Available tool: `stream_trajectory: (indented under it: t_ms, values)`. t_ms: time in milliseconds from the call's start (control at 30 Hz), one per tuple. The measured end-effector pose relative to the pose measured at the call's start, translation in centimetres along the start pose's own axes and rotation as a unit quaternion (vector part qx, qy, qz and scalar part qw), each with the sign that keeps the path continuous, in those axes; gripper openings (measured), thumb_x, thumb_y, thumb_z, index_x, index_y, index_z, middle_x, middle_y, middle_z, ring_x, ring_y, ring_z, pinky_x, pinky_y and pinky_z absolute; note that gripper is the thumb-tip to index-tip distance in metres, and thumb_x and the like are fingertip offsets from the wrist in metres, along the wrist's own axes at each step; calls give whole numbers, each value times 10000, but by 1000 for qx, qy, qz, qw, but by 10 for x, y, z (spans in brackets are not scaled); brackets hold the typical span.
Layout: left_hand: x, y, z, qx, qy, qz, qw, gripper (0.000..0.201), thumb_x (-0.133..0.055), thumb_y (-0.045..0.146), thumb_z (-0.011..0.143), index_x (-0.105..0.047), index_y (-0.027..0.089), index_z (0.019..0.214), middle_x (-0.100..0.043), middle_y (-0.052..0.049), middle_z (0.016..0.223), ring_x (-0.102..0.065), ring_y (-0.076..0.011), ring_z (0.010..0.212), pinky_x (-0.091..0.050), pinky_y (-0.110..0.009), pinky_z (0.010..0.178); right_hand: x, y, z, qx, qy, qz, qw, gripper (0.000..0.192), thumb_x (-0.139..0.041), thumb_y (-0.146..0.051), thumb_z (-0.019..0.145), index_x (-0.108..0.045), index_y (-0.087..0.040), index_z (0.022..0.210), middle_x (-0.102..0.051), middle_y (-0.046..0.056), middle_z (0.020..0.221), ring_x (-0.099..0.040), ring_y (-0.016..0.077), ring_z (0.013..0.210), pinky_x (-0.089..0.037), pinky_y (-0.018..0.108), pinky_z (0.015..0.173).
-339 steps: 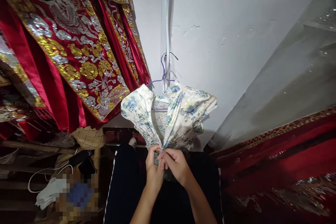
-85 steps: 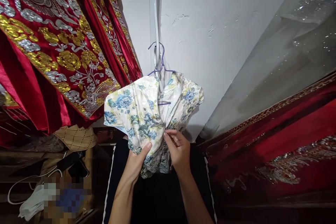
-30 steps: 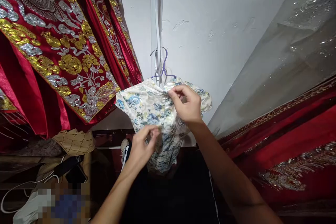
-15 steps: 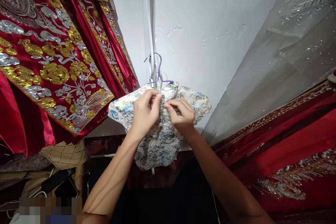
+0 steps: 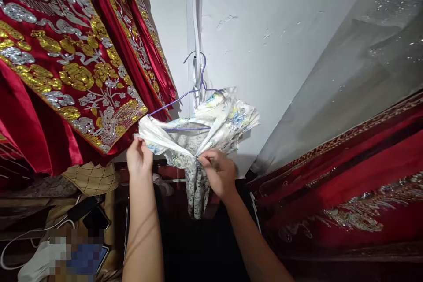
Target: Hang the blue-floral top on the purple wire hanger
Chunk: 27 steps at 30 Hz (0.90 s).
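A white blouse with a blue and yellow floral print [image 5: 239,119] hangs on a purple wire hanger [image 5: 202,75]. Its neckline gapes, and the hanger's lower bar shows inside the opening. The left shoulder has come down off the hanger arm's upper part, near its tip. My left hand [image 5: 140,156] pinches the sleeve edge at the left. My right hand [image 5: 218,172] is closed on the front of the blouse at the bottom of the neckline. Below, the body of the garment hangs in narrow folds.
Red garments with gold and silver embroidery [image 5: 79,75] hang at the left. A pale strap or rail [image 5: 197,17] runs down the white wall [image 5: 264,4]. At the right are a translucent cover [image 5: 333,88] and red beaded fabric [image 5: 363,180]. A phone [image 5: 95,220] lies low at the left.
My left hand has moved left and down from the front centre to the sleeve edge. My right hand has dropped slightly with the front. The neckline has opened wide, baring more of the hanger.
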<state>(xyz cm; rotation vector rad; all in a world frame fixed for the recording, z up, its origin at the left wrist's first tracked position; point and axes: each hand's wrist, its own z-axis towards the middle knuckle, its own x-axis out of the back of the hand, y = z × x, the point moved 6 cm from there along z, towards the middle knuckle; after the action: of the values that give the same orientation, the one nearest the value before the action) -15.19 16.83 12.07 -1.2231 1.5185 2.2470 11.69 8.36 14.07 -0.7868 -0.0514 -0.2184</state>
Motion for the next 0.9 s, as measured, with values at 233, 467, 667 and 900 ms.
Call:
stream_trajectory:
  t_ms: [233, 467, 667, 900]
  values:
    - [22, -70, -75, 104, 39, -7, 994, 113, -581, 198, 894, -671, 172, 957, -723, -75, 962, -691, -160, 991, -542, -297, 946, 21, 34, -63, -210, 191, 144, 948, 150, -689, -349, 886, -682, -198, 889, -557, -23, 662, -484, 119, 578, -397, 257, 553]
    - [-3, -68, -104, 96, -172, 282, 939, 235, -667, 426, 865, -663, 191, 849, -682, -24, 897, -625, -172, 888, -499, -255, 822, 53, 27, -63, -223, 229, 167, 933, 182, -715, -384, 876, -681, -209, 913, -521, -34, 624, -451, 117, 577, -370, 244, 535]
    - [-24, -51, -120, 81, -190, 299, 931, 303, -596, 492, 914, -642, 195, 943, -643, -31, 889, -589, -170, 824, -473, -247, 739, 63, 44, -74, -272, 207, 125, 931, 247, -729, -442, 842, -682, -201, 874, -486, -24, 624, -429, 135, 567, -367, 264, 522]
    - [-56, -38, -153, 77, -229, 213, 947, 233, -606, 448, 927, -631, 218, 956, -647, -40, 922, -607, -169, 797, -482, -271, 723, 28, 43, -64, -287, -48, 82, 953, 454, -460, -583, 972, -727, -215, 984, -705, 101, 984, -648, 268, 942, -536, 357, 770]
